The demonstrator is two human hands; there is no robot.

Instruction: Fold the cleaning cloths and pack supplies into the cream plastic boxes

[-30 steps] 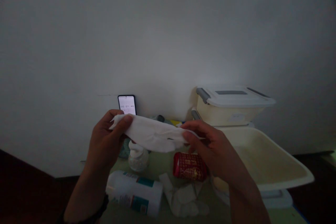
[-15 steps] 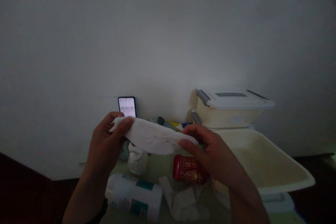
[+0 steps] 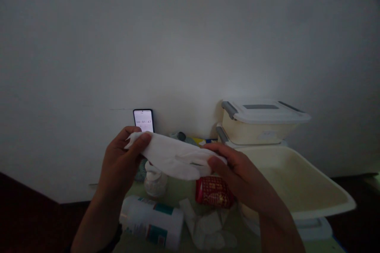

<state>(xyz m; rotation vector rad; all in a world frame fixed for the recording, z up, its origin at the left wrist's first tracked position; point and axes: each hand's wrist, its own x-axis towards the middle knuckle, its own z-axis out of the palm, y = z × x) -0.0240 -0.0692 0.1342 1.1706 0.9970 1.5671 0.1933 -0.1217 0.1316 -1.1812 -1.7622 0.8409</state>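
A soft white cloth (image 3: 170,156) is stretched between my two hands above the table, with a rounded lobe hanging near its right end and a narrow slit beside it. My left hand (image 3: 126,152) pinches the left end, thumb on the near face. The right end is held between the thumb and fingers of my right hand (image 3: 233,168). Its exact kind I cannot make out. Below lie a red patterned packet (image 3: 214,192), partly behind my right hand, and several crumpled white cloth pieces (image 3: 208,229).
A large white bottle (image 3: 151,221) lies on its side at the front left, near a small textured jar (image 3: 156,184). A phone (image 3: 143,118) showing a timer leans on the wall. To the right are an open cream tub (image 3: 297,178) and a lidded storage box (image 3: 258,124).
My right hand has shifted slightly right along the cloth. The cloth's lobe now hangs lower and further right, and the slit has opened. My left hand has hardly moved.
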